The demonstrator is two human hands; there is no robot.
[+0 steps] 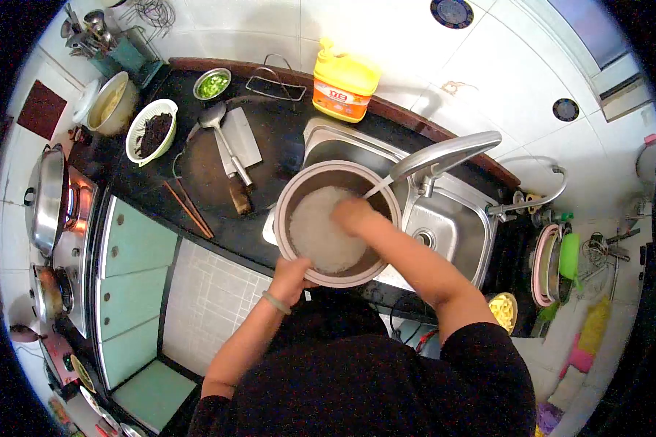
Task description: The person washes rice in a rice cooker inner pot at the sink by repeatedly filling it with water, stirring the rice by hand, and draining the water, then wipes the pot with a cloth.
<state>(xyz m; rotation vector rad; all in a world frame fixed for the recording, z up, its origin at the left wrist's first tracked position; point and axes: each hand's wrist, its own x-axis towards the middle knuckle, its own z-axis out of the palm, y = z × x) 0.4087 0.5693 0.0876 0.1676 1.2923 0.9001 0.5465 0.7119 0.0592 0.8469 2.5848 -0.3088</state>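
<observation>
A round pot [288, 197] with a pinkish rim rests over the edge of the sink's left basin. Cloudy, whitish grainy contents, like rice in water [321, 237], lie inside it. My left hand [291, 280] grips the near-left rim. Reaching into the pot, my right hand [351, 216] touches the contents; its fingertips are hidden and slightly blurred. Above the far-right rim is the tip of the steel faucet [444, 155]. A pale streak, apparently running water, joins that tip to the pot.
Left on the dark counter are a cleaver [242, 138], a spatula [229, 149], chopsticks [189, 210], a white colander [140, 135] and a bowl of chopped greens [213, 85]. A yellow jug [345, 86] stands behind the sink [481, 247]. A stove with a lit flame [71, 207] lies far left.
</observation>
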